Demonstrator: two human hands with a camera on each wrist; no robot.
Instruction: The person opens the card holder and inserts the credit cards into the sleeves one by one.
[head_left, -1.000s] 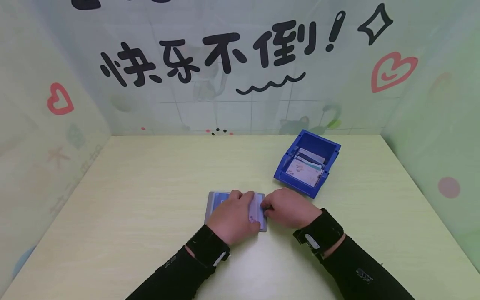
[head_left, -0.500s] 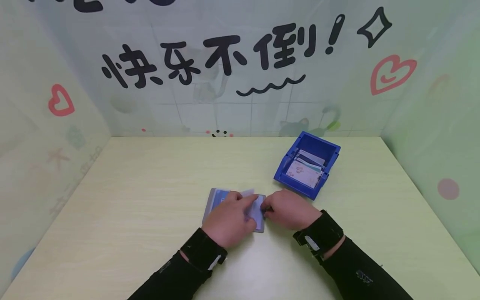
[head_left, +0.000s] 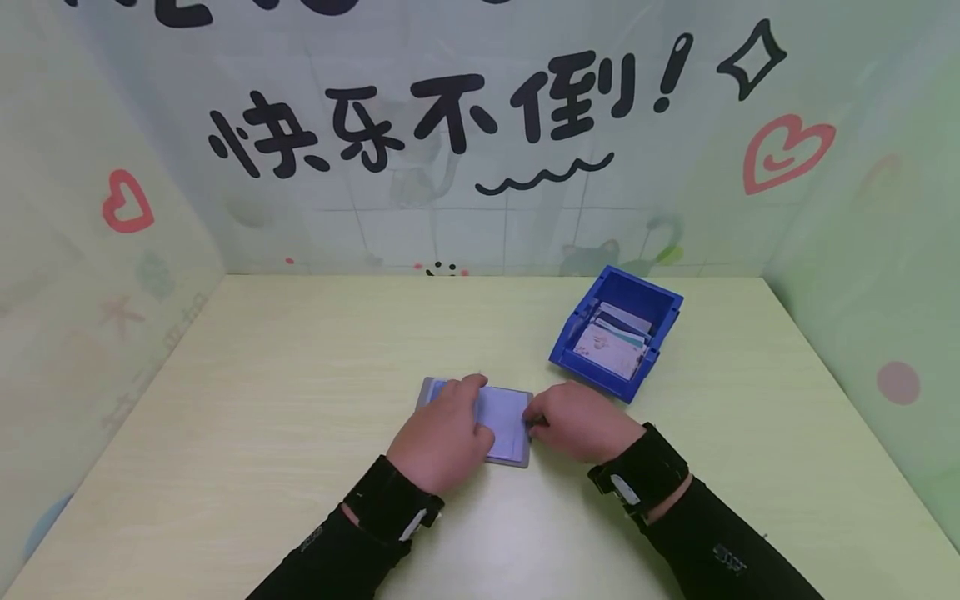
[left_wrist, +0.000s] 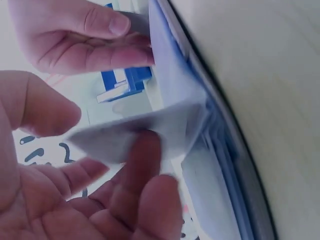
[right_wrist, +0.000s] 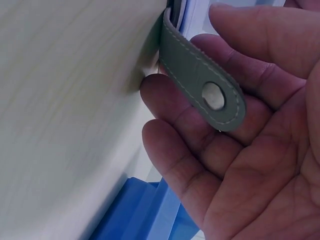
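A card holder (head_left: 504, 427) with a grey cover and translucent sleeves lies open on the table. My left hand (head_left: 442, 437) is over its left part, thumb and forefinger spread. The left wrist view shows a raised sleeve page (left_wrist: 172, 125) with a finger against it and the thumb apart. At the holder's right edge, my right hand (head_left: 581, 421) grips the border between thumb and curled fingers. Its grey stitched strap (right_wrist: 187, 72) with a metal snap (right_wrist: 213, 96) sticks out across those fingers. The left hand hides the holder's left side in the head view.
A blue box (head_left: 588, 373) stands tilted behind my right hand, with several cards (head_left: 607, 348) inside. The pale wooden table (head_left: 315, 350) meets a printed backdrop (head_left: 420, 233) at the back and sides.
My left hand has moved left across the card holder, carrying a sleeve page over and uncovering the right-hand page. My right hand has stayed at the right edge.
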